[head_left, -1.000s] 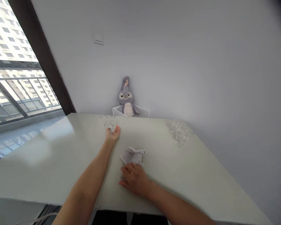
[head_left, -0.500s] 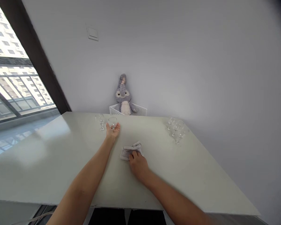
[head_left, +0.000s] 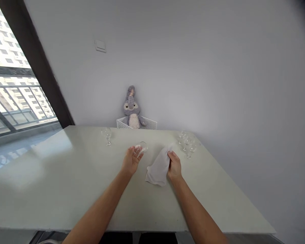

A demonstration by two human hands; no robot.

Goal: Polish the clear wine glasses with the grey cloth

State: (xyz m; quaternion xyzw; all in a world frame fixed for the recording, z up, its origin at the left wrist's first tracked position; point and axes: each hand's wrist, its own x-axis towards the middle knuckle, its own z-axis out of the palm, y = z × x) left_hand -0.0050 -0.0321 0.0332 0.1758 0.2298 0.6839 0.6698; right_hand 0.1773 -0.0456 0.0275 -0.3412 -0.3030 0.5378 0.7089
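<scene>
Left hand [head_left: 131, 160] is holding a glass [head_left: 144, 147], right hand [head_left: 174, 166] a cloth [head_left: 159, 168], not yet touching.
Another glass [head_left: 108, 134] is apparently waiting ahead-left of the left hand; a cluster [head_left: 187, 142] is standing beyond the right.

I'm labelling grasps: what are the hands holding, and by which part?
Left hand: a clear glass, apparently by its stem. Right hand: a pale cloth, near its upper end.

Left hand [head_left: 130, 163], 7 o'clock: bare. Right hand [head_left: 175, 166], 5 o'clock: bare. Left forearm [head_left: 101, 208] and right forearm [head_left: 194, 211]: bare, smooth in outline, tapering toward wrists. Legs [head_left: 116, 238], 6 o'clock: black clothing [head_left: 157, 238], two plain dark patches, narrow gap between; fabric texture too dark to tell.
</scene>
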